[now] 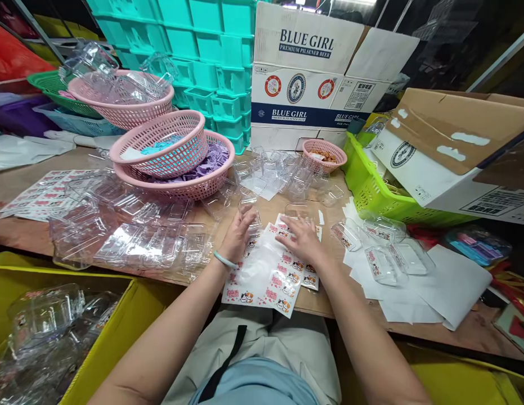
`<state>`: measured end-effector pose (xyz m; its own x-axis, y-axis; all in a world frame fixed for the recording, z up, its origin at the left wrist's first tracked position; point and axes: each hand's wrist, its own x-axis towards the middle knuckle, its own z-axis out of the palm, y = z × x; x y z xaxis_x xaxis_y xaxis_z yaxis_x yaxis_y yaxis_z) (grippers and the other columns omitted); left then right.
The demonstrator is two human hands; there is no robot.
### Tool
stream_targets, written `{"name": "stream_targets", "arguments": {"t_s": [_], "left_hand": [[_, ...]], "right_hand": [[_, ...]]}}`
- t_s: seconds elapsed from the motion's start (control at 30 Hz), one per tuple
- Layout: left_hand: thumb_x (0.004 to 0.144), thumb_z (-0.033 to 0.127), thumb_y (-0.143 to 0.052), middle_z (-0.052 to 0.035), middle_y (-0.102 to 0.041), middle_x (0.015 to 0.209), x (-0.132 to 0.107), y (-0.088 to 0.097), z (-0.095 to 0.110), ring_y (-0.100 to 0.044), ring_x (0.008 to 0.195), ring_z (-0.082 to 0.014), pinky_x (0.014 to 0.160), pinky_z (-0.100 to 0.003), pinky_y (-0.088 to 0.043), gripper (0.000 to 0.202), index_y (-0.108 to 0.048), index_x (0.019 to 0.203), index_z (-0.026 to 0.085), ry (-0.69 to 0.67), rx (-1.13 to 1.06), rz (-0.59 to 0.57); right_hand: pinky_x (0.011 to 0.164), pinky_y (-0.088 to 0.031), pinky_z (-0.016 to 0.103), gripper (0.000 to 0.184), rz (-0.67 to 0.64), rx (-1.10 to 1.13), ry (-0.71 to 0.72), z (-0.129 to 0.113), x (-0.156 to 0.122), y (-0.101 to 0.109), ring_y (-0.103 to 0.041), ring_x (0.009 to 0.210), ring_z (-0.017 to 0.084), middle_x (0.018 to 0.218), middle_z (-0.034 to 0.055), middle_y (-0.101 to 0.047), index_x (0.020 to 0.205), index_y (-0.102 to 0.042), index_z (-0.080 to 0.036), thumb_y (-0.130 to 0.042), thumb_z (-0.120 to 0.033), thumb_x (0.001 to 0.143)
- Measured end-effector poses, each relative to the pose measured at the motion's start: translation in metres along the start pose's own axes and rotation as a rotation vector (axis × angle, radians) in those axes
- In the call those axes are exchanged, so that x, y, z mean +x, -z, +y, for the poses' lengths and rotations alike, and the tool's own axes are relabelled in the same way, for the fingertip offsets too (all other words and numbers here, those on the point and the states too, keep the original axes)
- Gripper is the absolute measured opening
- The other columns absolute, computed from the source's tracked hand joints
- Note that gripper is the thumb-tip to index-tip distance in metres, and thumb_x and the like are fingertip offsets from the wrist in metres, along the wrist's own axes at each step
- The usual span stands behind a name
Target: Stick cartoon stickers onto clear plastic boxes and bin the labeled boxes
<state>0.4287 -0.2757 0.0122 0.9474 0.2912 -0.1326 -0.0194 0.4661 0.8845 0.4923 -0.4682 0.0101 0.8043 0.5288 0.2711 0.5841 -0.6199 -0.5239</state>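
A sticker sheet [270, 275] with cartoon labels lies on the wooden table [29, 230] in front of me. My left hand [238, 233], with a pale bracelet on the wrist, closes its fingers round a small clear plastic box [250, 214] at the sheet's upper left. My right hand [301, 239] lies on the sheet's upper right, fingers bent down onto the stickers. Whether it pinches one I cannot make out. A second clear box [299, 210] stands just beyond the right hand.
Flattened clear boxes [130, 236] are spread at the left. Stacked pink baskets [173, 152] sit behind them. Labelled boxes [380, 259] rest on white backing paper [434, 287] at the right, near a green basket [371, 191]. A yellow bin [93, 349] stands below the table.
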Motion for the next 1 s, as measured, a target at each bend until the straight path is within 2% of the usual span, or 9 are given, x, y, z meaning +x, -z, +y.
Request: {"name": "stream_targets", "arguments": {"t_s": [0.13, 0.23, 0.3, 0.4, 0.5, 0.6, 0.7, 0.8, 1.0], "left_hand": [[0.072, 0.062, -0.069, -0.0076, -0.055, 0.13, -0.013, -0.003, 0.004, -0.045, 0.126, -0.0244, 0.1, -0.034, -0.04, 0.073, -0.051, 0.134, 0.028, -0.09, 0.056, -0.298], [0.071, 0.065, -0.068, -0.0081, -0.049, 0.139, -0.019, -0.009, 0.004, -0.043, 0.129, -0.0277, 0.103, -0.036, -0.037, 0.077, -0.05, 0.137, 0.029, -0.115, 0.283, -0.535], [0.075, 0.062, -0.065, -0.0106, -0.049, 0.138, -0.018, -0.01, 0.002, -0.042, 0.128, -0.0289, 0.104, -0.039, -0.034, 0.074, -0.049, 0.137, 0.026, -0.152, 0.612, -0.464], [0.072, 0.058, -0.068, -0.0158, -0.054, 0.127, -0.009, -0.007, -0.008, -0.044, 0.122, -0.0334, 0.103, -0.045, -0.031, 0.075, -0.051, 0.133, 0.018, -0.178, 1.204, -0.154], [0.067, 0.047, -0.073, -0.0138, -0.06, 0.112, 0.006, -0.005, -0.02, -0.049, 0.112, -0.0343, 0.096, -0.046, -0.033, 0.054, -0.061, 0.111, 0.018, -0.118, 1.44, -0.057], [0.071, 0.028, -0.067, -0.0096, -0.064, 0.098, 0.018, -0.006, -0.025, -0.053, 0.104, -0.0302, 0.091, -0.042, -0.035, 0.017, -0.061, 0.083, 0.019, -0.11, 1.364, -0.012], [0.075, 0.02, -0.058, -0.0063, -0.063, 0.088, 0.017, -0.007, -0.02, -0.056, 0.093, -0.0231, 0.082, -0.033, -0.039, 0.002, -0.058, 0.077, 0.018, -0.144, 1.297, -0.003], [0.079, 0.028, -0.057, -0.0027, -0.061, 0.08, -0.001, -0.004, -0.012, -0.055, 0.077, -0.0174, 0.07, -0.027, -0.041, 0.013, -0.06, 0.083, 0.017, -0.153, 1.014, -0.101], [0.079, 0.041, -0.058, -0.004, -0.063, 0.083, -0.044, 0.015, -0.002, -0.053, 0.076, -0.0169, 0.069, -0.027, -0.042, 0.028, -0.065, 0.088, 0.016, 0.05, 0.483, -0.273]], "right_hand": [[0.097, -0.047, 0.041, 0.047, 0.148, 0.357, 0.006, -0.02, -0.002, 0.01, -0.06, 0.111, 0.022, 0.121, 0.0086, -0.065, 0.13, -0.054, -0.024, -0.06, -0.043, 0.088], [0.079, -0.053, 0.031, 0.038, 0.118, 0.452, -0.011, -0.03, -0.014, 0.013, -0.065, 0.089, 0.017, 0.107, 0.005, -0.069, 0.127, -0.056, -0.023, -0.052, -0.036, 0.092], [0.083, -0.051, 0.033, 0.031, 0.202, 0.377, -0.064, -0.02, -0.028, 0.018, -0.062, 0.093, 0.019, 0.108, 0.0068, -0.067, 0.119, -0.062, -0.022, -0.048, -0.029, 0.092], [0.086, -0.046, 0.038, 0.035, 0.353, 0.005, -0.147, 0.016, -0.055, 0.029, -0.057, 0.098, 0.023, 0.109, 0.0092, -0.062, 0.117, -0.065, -0.022, -0.044, -0.017, 0.089], [0.079, -0.047, 0.036, 0.044, 0.345, -0.45, -0.147, 0.049, -0.077, 0.042, -0.057, 0.088, 0.023, 0.101, 0.0089, -0.062, 0.119, -0.064, -0.023, -0.043, -0.009, 0.083], [0.083, -0.047, 0.042, 0.051, 0.297, -0.574, -0.095, 0.049, -0.085, 0.052, -0.056, 0.096, 0.027, 0.109, 0.01, -0.062, 0.126, -0.058, -0.023, -0.048, -0.008, 0.078], [0.095, -0.043, 0.05, 0.053, 0.41, -0.445, 0.025, 0.016, -0.081, 0.051, -0.053, 0.11, 0.03, 0.12, 0.0104, -0.059, 0.127, -0.055, -0.023, -0.052, -0.009, 0.076], [0.099, -0.045, 0.044, 0.043, 0.483, -0.101, 0.172, -0.028, -0.066, 0.03, -0.057, 0.109, 0.024, 0.117, 0.0073, -0.06, 0.125, -0.055, -0.026, -0.054, -0.011, 0.084], [0.106, -0.042, 0.044, 0.033, 0.197, 0.243, 0.169, -0.057, -0.024, -0.034, -0.052, 0.123, 0.024, 0.129, 0.0109, -0.06, 0.121, -0.062, -0.022, -0.059, -0.026, 0.089]]}}
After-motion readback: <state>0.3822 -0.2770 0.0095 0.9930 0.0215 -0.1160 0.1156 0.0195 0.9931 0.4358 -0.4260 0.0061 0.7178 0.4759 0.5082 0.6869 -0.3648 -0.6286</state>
